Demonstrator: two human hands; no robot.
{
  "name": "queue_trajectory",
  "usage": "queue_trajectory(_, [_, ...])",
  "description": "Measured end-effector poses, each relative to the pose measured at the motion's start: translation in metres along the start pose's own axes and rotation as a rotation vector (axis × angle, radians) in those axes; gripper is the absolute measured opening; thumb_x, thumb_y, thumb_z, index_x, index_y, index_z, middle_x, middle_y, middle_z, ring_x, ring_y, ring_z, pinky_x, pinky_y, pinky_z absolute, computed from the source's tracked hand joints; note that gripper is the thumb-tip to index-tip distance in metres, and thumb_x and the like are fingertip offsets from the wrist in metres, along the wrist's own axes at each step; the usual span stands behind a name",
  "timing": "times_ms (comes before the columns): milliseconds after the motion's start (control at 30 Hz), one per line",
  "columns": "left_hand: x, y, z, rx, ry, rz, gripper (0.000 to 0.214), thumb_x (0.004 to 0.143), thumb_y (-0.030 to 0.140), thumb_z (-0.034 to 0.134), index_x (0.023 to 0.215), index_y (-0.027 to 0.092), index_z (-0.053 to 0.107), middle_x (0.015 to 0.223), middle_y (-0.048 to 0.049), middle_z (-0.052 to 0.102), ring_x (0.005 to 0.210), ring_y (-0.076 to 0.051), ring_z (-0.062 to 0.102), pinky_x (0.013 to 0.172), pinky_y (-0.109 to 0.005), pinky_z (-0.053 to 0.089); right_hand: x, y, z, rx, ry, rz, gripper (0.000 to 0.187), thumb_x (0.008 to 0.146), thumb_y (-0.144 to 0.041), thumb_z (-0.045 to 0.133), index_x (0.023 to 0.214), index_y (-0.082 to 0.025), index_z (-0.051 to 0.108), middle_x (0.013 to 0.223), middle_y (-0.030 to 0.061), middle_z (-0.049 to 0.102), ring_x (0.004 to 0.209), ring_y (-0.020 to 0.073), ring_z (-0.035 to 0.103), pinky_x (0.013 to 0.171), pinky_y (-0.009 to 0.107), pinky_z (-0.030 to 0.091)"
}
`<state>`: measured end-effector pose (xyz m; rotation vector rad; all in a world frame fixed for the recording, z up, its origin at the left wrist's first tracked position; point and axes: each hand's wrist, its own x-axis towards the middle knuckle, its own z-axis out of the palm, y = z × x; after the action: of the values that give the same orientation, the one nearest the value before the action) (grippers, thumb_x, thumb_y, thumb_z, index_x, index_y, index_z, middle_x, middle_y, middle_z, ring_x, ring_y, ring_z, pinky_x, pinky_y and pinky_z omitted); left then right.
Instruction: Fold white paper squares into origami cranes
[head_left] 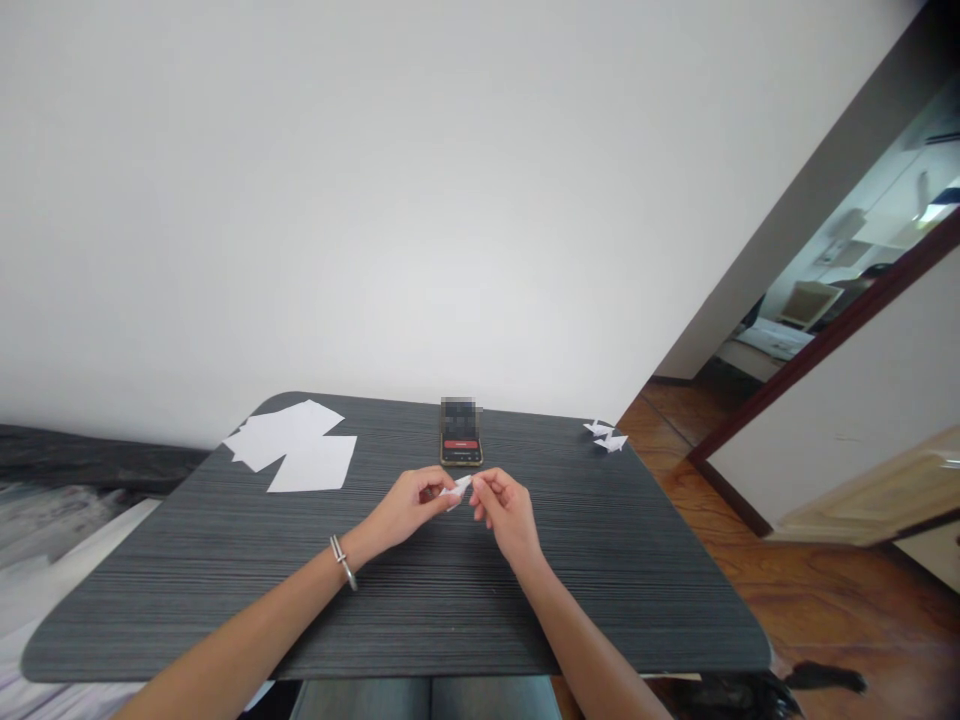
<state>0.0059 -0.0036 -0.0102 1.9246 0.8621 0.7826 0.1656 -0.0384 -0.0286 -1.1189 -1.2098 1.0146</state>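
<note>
The left hand and right hand hold a small folded paper clamped between their fingertips, above the dark worktop. Uneven finger pressure could crease or tear it. A slackened pinch could drop it toward the loose paper sheets or the phone.

From here I see a small folded white paper, narrow and pointed, its tip tilted toward two o'clock, pinched between the left hand and right hand.
</note>
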Motion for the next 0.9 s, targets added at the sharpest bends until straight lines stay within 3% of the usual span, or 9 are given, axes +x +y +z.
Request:
queue_trajectory(100, [0.002, -0.003, 0.0, -0.116, 0.076, 0.001, 0.031, 0.074, 0.028, 0.057, 0.103, 0.016, 0.053, 0.065, 0.0045, 0.044, 0.055, -0.008, 0.04, 0.051, -0.019, 0.034, 0.002, 0.001, -0.001, 0.033, 0.051, 0.008, 0.018, 0.077, -0.033, 0.053, 0.078, -0.015, 0.055, 0.056, -0.0029, 0.053, 0.04, 0.0056, 0.044, 0.032, 0.015, 0.026])
queue_trajectory(167, [0.003, -0.002, 0.0, -0.167, 0.084, -0.014, 0.036, 0.073, 0.026, 0.059, 0.107, 0.016, 0.05, 0.063, 0.0056, 0.042, 0.054, -0.008, 0.04, 0.051, -0.019, 0.034, 0.002, 0.003, -0.001, 0.031, 0.014, 0.038, 0.019, 0.075, -0.033, 0.055, 0.081, -0.015, 0.057, 0.06, -0.0015, 0.056, 0.042, 0.0063, 0.046, 0.032, 0.015, 0.028])
queue_trajectory(300, [0.003, 0.0, 0.001, -0.162, 0.051, -0.051, 0.021, 0.071, 0.03, 0.061, 0.081, 0.013, 0.058, 0.061, 0.0036, 0.047, 0.054, -0.009, 0.042, 0.052, -0.02, 0.035, -0.002, 0.001, 0.004, -0.031, -0.105, 0.068, 0.018, 0.071, -0.03, 0.06, 0.08, -0.015, 0.06, 0.06, -0.0006, 0.057, 0.049, 0.0095, 0.05, 0.034, 0.016, 0.03])
queue_trajectory(400, [0.003, 0.001, 0.001, -0.121, 0.067, -0.055, 0.021, 0.069, 0.033, 0.062, 0.068, 0.012, 0.057, 0.058, 0.0032, 0.049, 0.053, -0.009, 0.042, 0.05, -0.02, 0.033, -0.005, -0.003, 0.007, -0.084, -0.09, 0.029, 0.013, 0.071, -0.028, 0.059, 0.071, -0.015, 0.061, 0.056, -0.0015, 0.055, 0.05, 0.0106, 0.05, 0.038, 0.017, 0.032])
queue_trajectory(633, [0.002, 0.001, 0.001, -0.045, 0.095, -0.056, 0.023, 0.068, 0.035, 0.064, 0.066, 0.013, 0.057, 0.057, 0.003, 0.051, 0.053, -0.009, 0.043, 0.05, -0.02, 0.034, -0.006, -0.002, 0.006, -0.209, 0.016, -0.132, 0.011, 0.073, -0.027, 0.06, 0.072, -0.016, 0.063, 0.064, 0.0002, 0.057, 0.058, 0.0124, 0.05, 0.049, 0.021, 0.039])
queue_trajectory(900, [0.0, 0.005, 0.001, 0.036, 0.124, 0.03, 0.019, 0.072, 0.032, 0.06, 0.067, 0.013, 0.059, 0.06, 0.0022, 0.052, 0.055, -0.01, 0.046, 0.052, -0.021, 0.036, -0.007, -0.008, 0.006, -0.216, 0.04, -0.222, 0.01, 0.073, -0.025, 0.06, 0.069, -0.017, 0.065, 0.066, 0.0007, 0.055, 0.061, 0.0129, 0.05, 0.05, 0.022, 0.035])
